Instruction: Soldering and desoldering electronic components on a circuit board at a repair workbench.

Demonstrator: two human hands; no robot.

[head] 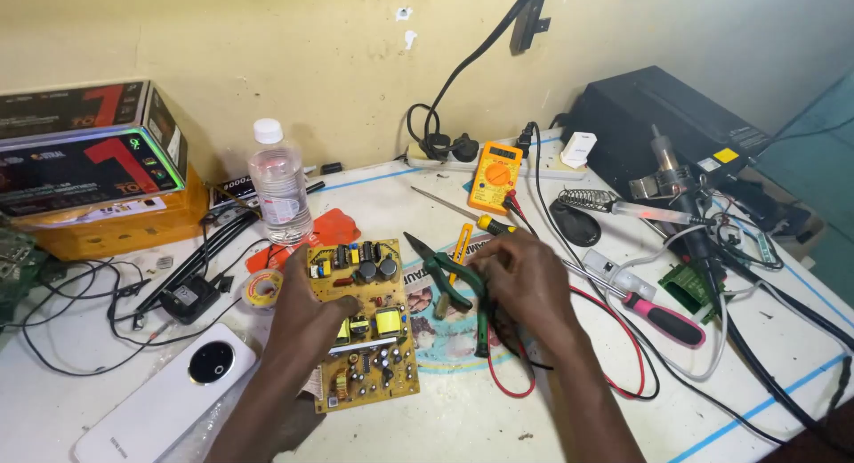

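Note:
My left hand (307,325) rests on the left edge of a yellow circuit board (365,325), fingers pressing its middle. The board lies on the white table and carries black capacitors and yellow transformers. My right hand (525,281) grips green-handled pliers (449,281), whose jaws point up-left toward the board's top right corner. Under the pliers lies a printed paper (445,334). Red and black wires (507,378) loop beneath my right wrist.
A clear water bottle (280,192), tape roll (263,288), white phone (169,396) and black adapter (189,298) lie left. An orange multimeter (495,176), yellow-handled screwdriver (463,214), pink-handled screwdriver (654,316), soldering iron stand (592,201), black box (663,116) and cardboard boxes (84,165) surround the work area.

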